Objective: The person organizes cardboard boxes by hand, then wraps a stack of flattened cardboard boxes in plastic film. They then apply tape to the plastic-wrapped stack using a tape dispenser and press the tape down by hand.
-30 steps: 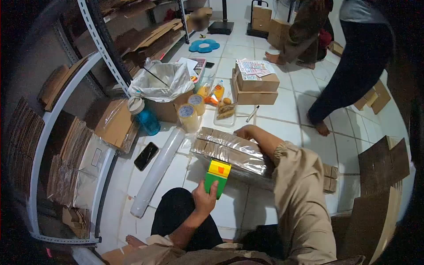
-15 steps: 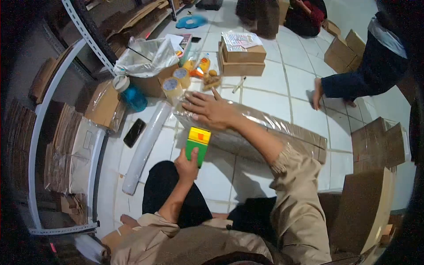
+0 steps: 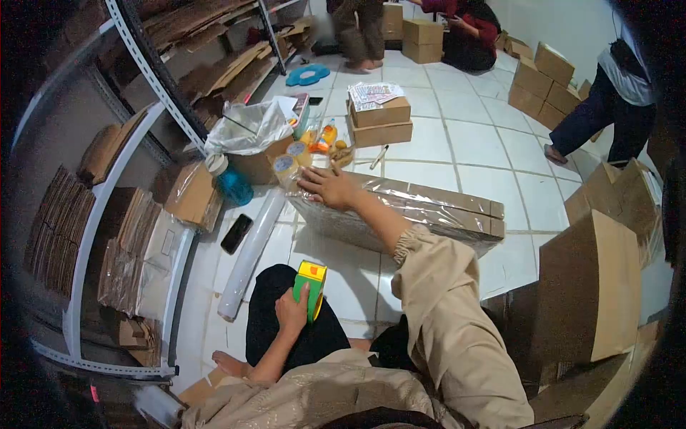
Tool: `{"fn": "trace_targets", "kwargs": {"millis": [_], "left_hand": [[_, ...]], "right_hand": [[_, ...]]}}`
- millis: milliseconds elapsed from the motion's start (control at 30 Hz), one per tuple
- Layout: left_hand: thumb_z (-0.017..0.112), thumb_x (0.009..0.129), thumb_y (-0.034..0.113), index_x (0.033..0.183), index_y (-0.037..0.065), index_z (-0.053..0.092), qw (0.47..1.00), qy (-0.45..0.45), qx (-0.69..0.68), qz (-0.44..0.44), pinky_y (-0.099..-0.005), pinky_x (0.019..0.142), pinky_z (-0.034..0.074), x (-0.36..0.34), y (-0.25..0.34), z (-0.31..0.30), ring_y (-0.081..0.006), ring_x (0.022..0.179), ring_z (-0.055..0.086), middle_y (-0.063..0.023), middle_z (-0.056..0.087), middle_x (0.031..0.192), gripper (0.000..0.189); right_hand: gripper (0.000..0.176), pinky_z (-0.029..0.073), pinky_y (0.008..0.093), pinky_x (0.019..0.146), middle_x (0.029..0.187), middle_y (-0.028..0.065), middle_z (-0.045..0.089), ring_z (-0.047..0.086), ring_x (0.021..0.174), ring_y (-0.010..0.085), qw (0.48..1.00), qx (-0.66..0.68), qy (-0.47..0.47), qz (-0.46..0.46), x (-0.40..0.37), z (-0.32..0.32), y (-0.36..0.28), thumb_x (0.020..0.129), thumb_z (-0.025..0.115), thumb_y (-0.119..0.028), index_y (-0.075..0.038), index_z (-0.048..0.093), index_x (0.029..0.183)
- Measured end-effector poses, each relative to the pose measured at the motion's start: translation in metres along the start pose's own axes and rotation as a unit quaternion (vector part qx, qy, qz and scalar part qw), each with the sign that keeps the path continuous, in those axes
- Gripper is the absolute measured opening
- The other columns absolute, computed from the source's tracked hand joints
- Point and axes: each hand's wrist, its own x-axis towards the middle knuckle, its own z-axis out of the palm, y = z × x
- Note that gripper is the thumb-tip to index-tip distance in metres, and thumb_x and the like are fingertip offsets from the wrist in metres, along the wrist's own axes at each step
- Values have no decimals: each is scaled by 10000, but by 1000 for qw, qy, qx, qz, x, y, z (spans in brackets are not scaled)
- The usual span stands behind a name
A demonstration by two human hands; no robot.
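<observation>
A green and yellow tape dispenser (image 3: 310, 289) is gripped in my left hand (image 3: 291, 312), above my bent left knee. My right hand (image 3: 330, 189) lies with fingers spread on the left end of a long cardboard box (image 3: 421, 207). Clear wrapping or tape gleams along the box, which rests on the tiled floor in front of me. Just beyond my right fingertips stand rolls of tape (image 3: 286, 167). Between the dispenser and the box there is a gap.
Left of the box lie a clear plastic roll (image 3: 250, 257) and a phone (image 3: 236, 234). A blue bottle (image 3: 233, 184) stands by a lined bin (image 3: 250, 129). Stacked boxes (image 3: 382, 132) carry printed sheets. Shelving flanks my left, cartons (image 3: 589, 286) my right; other people are further back.
My left hand has drawn the tape dispenser back toward my body, away from the box. My right hand stays on the box. The view has tilted up, and a person at right has shifted.
</observation>
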Motion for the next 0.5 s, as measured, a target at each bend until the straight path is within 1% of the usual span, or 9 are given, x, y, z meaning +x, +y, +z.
{"fn": "trace_targets", "kwargs": {"millis": [67, 133, 200, 267, 300, 333, 367, 400, 500], "left_hand": [[474, 842, 487, 718, -47, 591, 999, -28, 24, 7, -475, 627, 449, 5, -5, -2, -409, 700, 592, -252, 592, 707, 561], [451, 830, 527, 749, -59, 618, 989, -96, 99, -50, -491, 660, 451, 44, -17, 20, -432, 722, 585, -263, 597, 735, 614], [463, 807, 545, 780, -75, 631, 976, -144, 159, -37, -495, 739, 439, 93, -32, 46, -418, 835, 582, -318, 579, 819, 642], [489, 821, 464, 867, -41, 632, 962, -209, 167, 60, -464, 755, 439, 144, -48, 65, -411, 857, 575, -281, 597, 858, 527], [519, 814, 427, 911, -14, 633, 943, -233, 192, 138, -437, 750, 445, 172, -58, 73, -410, 852, 574, -246, 615, 879, 466], [539, 797, 401, 961, 25, 636, 973, -166, 6, 158, -406, 745, 452, 210, -99, 105, -344, 844, 592, -202, 628, 911, 421], [523, 805, 364, 973, 50, 644, 952, -273, -108, -87, -395, 748, 453, 215, -76, 95, -280, 830, 596, -166, 629, 929, 377], [477, 810, 342, 937, 50, 654, 958, -264, -75, -82, -425, 742, 450, 223, -78, 92, -309, 836, 606, -196, 628, 923, 364], [457, 813, 350, 915, 51, 655, 956, -287, -9, -55, -432, 738, 450, 243, -73, 89, -324, 834, 602, -200, 625, 912, 373]], "right_hand": [[516, 164, 547, 1037, 1431, 30, 246, 307, 1281, 202, 997, -32, 76, -4, -2, 10, -12, 851, 443, -272, -230, 309, 1348], [550, 213, 495, 1037, 1393, 36, 315, 367, 1239, 203, 996, 58, 51, 40, -12, -1, -35, 796, 491, -199, -216, 344, 1326], [596, 244, 476, 1029, 1364, 57, 333, 325, 1253, 246, 960, -118, 249, -46, -2, 49, -21, 768, 543, -253, -256, 337, 1327], [696, 240, 537, 1004, 1364, 54, 313, 313, 1244, 287, 983, -104, 149, -29, -13, 21, -32, 707, 621, -391, -306, 318, 1328], [658, 240, 554, 994, 1355, 62, 318, 322, 1230, 301, 984, -72, 155, -51, -13, 18, -27, 736, 600, -344, -321, 313, 1327], [599, 234, 560, 992, 1347, 77, 321, 328, 1224, 296, 971, -153, 178, -34, -5, 34, -25, 779, 542, -325, -330, 307, 1330], [567, 216, 565, 1000, 1357, 99, 308, 319, 1238, 296, 976, -152, 155, -16, -2, 34, -28, 812, 480, -313, -332, 277, 1342], [572, 197, 563, 1012, 1369, 111, 295, 304, 1256, 305, 971, -157, 180, -4, 10, 62, -25, 833, 438, -315, -337, 216, 1360], [544, 159, 567, 1030, 1394, 124, 256, 265, 1280, 319, 971, -169, 171, 12, -2, 45, -34, 872, 362, -266, -345, 161, 1370]]}}
